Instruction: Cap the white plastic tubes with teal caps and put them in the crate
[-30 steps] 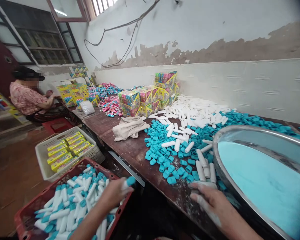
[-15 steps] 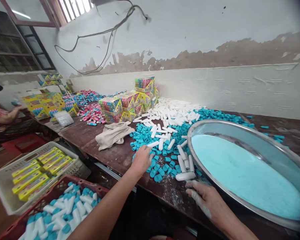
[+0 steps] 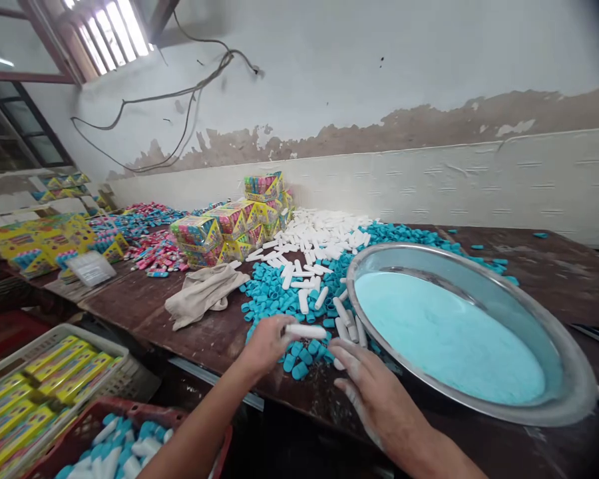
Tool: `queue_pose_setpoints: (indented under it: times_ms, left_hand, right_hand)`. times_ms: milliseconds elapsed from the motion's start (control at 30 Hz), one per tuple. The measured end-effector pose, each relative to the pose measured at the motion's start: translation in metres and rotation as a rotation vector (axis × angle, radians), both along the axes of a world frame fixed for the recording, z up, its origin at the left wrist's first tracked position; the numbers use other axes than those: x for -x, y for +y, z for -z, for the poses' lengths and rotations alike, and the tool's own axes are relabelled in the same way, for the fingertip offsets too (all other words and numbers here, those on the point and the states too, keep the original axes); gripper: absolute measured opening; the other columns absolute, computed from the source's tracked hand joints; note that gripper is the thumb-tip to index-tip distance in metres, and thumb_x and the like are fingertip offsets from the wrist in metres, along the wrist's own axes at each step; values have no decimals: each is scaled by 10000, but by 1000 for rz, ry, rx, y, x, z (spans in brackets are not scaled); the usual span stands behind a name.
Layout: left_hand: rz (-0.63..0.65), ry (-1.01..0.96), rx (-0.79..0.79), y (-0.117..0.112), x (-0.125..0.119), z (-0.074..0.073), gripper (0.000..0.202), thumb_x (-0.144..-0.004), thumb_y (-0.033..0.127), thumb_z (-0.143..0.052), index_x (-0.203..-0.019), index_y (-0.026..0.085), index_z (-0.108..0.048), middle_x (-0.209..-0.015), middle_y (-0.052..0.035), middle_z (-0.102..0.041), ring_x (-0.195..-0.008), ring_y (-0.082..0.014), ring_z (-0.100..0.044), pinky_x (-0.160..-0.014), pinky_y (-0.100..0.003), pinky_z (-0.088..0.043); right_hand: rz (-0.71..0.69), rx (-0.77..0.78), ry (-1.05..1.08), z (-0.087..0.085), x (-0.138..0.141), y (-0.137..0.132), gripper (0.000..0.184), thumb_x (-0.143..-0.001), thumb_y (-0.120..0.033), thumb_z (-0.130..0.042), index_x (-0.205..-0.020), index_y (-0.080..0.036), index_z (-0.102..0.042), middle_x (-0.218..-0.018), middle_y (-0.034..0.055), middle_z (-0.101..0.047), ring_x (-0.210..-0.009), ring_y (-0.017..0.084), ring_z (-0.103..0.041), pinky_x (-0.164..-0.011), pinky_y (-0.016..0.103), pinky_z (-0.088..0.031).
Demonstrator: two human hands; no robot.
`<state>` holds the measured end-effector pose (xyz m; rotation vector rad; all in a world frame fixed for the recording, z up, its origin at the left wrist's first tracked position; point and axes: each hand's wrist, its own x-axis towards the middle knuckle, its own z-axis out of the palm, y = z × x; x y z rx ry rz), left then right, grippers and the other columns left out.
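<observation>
One white tube (image 3: 305,331) was clamped between the left hand's (image 3: 265,344) fingertips above blue caps (image 3: 297,362) on the brown table (image 3: 569,266), while the powdery right hand (image 3: 374,392), thumb and fingers apart, hung just beside the tube's far end, near the metal basin (image 3: 576,386).

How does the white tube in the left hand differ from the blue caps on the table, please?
Shape: the white tube is long and slim, but the blue caps are short and wide. State: the left hand grips the tube, while the caps lie loose on the table. Number: one tube is gripped there, but the caps are many. Both look plain, each in one colour.
</observation>
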<state>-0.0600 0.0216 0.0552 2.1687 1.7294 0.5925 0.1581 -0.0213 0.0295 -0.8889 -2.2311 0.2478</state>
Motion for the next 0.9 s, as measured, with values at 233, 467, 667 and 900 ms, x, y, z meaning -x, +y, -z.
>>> queue_pose_setpoints:
  times_ms: [233,467,667,900]
  left_hand:
    - [171,-466,82,-60,-54,8,180,-745,242,-564,-899,196,-646,-827,-9,-680,-753,-154,-603,-708,-230,-464]
    - [-54,-423,-336,-59,-30,80,279,-827,339,-511,-1064,192,-522,-932,-73,-635,-775,-173,-611,-680,-277,-513]
    - [-103,-282,-654,-42,-17,121,298,-819,259,-541,-1108,203,-495,-1073,-87,-575,-1032,-231,-551,-864,-371,-486]
    - [-90,-230,-672,-36,-27,125,314,-829,208,-531,-1136,186,-468,-1154,-115,-515,-1101,-244,-495,-914,-410,-443]
  right_hand:
    - [132,162,-49,9,-9,-23,332,-879,-172,-376,-1155,-207,-558,-1012,101,-640,-934,229,-585,-817,339,-480]
    - [325,313,-33,-41,-113,14,238,-862,-214,-413,-967,-228,-626,-881,46,-591,-756,169,-577,-649,247,-445]
    - [498,249,-751,-44,-135,74,204,-702,-16,-518,-717,-145,-676,-771,116,-640,-866,260,-541,-724,334,-354]
    - [412,402,-736,-20,-102,95,217,-640,30,-493,-605,-108,-657,-693,152,-661,-737,261,-592,-659,324,-377]
